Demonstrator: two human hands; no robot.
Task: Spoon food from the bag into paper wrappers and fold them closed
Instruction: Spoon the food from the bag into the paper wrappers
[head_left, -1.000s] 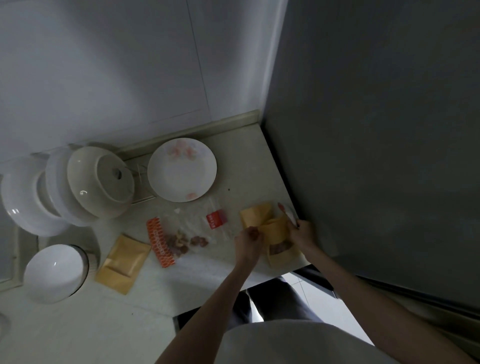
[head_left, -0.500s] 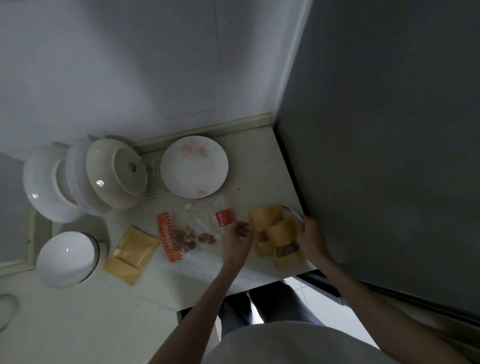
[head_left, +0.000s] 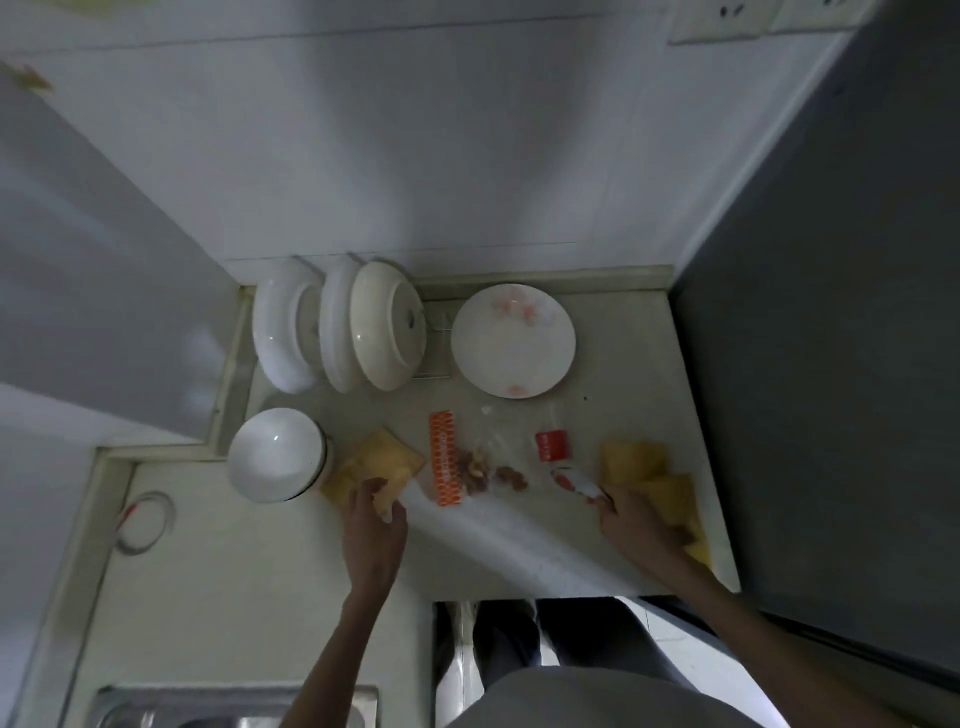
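Note:
A clear plastic bag (head_left: 488, 457) with an orange patterned strip and a red label lies on the counter, brown food pieces inside it. My left hand (head_left: 375, 525) pinches the near corner of a stack of tan paper wrappers (head_left: 379, 465) left of the bag. My right hand (head_left: 631, 522) holds a white spoon (head_left: 574, 480) with red marks, its bowl pointing toward the bag. Behind my right hand lie tan wrappers (head_left: 647, 475), folded or partly folded, near the counter's right edge.
A white plate (head_left: 513, 340) with pink marks lies at the back. Bowls and a lid stand on edge in a wire rack (head_left: 337, 332). A white bowl (head_left: 275, 454) sits beside the wrapper stack. A dark fridge wall (head_left: 831, 364) bounds the right. A steel sink (head_left: 234, 709) is at bottom left.
My left hand moved left from the filled wrappers across the bag to the wrapper stack and pinched it. My right hand shifted left with the spoon. The camera tilted up and left.

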